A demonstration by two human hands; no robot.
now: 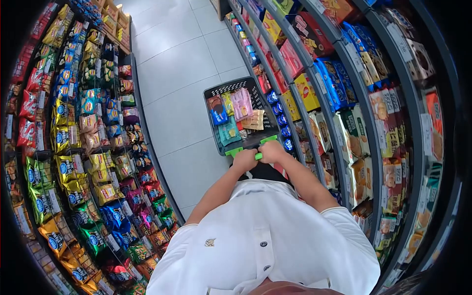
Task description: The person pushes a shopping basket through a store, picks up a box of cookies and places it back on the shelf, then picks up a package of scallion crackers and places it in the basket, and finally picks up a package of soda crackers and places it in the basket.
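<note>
A dark grey shopping cart (pixel 212 93) stands in the aisle in front of me, with a green handle (pixel 258 156) at its near end. My left hand (pixel 244 159) and my right hand (pixel 271 151) are both closed around that handle, side by side. Inside the cart lie several snack packs, among them a pink pack (pixel 242 103), a teal pack (pixel 229 132) and a dark blue pack (pixel 218 111). My white shirt fills the bottom of the view.
Shelves of chip bags (pixel 73 142) line the left side. Shelves of boxed biscuits and snacks (pixel 339 83) line the right, close to the cart. A pale tiled floor (pixel 172 69) runs ahead between them.
</note>
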